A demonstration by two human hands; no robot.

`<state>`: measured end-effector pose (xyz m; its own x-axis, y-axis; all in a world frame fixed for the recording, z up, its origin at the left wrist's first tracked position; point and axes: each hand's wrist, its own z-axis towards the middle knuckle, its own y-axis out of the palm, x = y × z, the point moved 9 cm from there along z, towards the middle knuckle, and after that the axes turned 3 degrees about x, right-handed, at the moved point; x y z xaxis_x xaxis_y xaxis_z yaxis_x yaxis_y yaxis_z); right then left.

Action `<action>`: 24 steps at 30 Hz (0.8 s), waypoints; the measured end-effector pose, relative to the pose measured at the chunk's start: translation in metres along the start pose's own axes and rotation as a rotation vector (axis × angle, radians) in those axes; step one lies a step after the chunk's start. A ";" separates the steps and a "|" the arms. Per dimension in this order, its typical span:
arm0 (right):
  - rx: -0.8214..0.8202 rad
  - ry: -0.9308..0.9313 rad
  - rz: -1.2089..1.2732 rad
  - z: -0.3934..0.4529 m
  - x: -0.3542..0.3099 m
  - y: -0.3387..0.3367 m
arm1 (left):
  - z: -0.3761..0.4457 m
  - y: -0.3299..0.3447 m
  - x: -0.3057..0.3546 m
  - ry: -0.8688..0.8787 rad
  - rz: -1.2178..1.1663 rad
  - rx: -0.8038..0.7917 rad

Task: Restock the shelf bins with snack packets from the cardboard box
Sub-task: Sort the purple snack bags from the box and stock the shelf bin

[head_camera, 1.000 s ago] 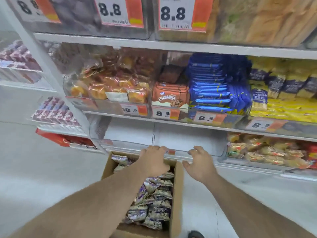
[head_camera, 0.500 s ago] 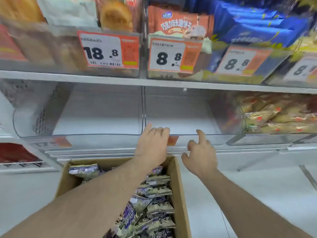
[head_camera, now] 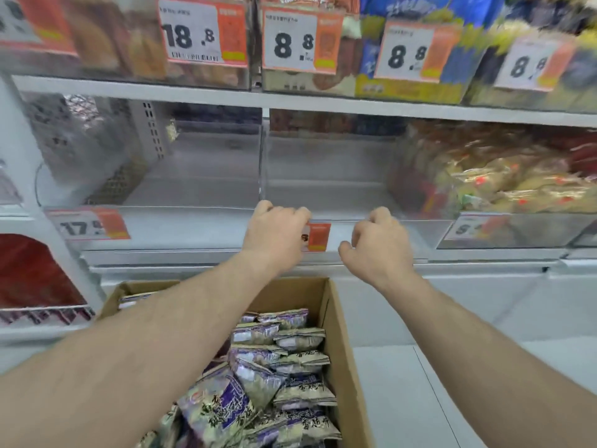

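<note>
Price cards on the upper shelf read 18.8 [head_camera: 203,35], then 8.8 [head_camera: 292,43] and 8.8 [head_camera: 407,53], black digits on white with an orange panel; a lower card [head_camera: 87,225] shows 17. Both hands curl over the front lip of a clear plastic bin [head_camera: 326,189]: the left hand [head_camera: 274,236] hooks it just left of an orange tag [head_camera: 318,237], the right hand [head_camera: 379,244] just right. The brown cardboard box [head_camera: 342,350] below holds glossy purple-and-silver packets [head_camera: 258,376], their print too blurred to read.
</note>
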<state>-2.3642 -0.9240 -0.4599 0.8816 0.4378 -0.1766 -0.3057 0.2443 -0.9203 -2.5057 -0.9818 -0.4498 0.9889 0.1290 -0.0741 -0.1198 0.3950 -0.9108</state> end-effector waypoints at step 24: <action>-0.006 -0.137 0.176 -0.090 -0.031 -0.036 | -0.094 -0.045 0.009 0.111 -0.298 -0.112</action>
<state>-2.3486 -1.0244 -0.4531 0.7576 0.5866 -0.2861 -0.4480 0.1486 -0.8816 -2.4833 -1.0844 -0.4479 0.9832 -0.0796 0.1641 0.1805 0.2972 -0.9376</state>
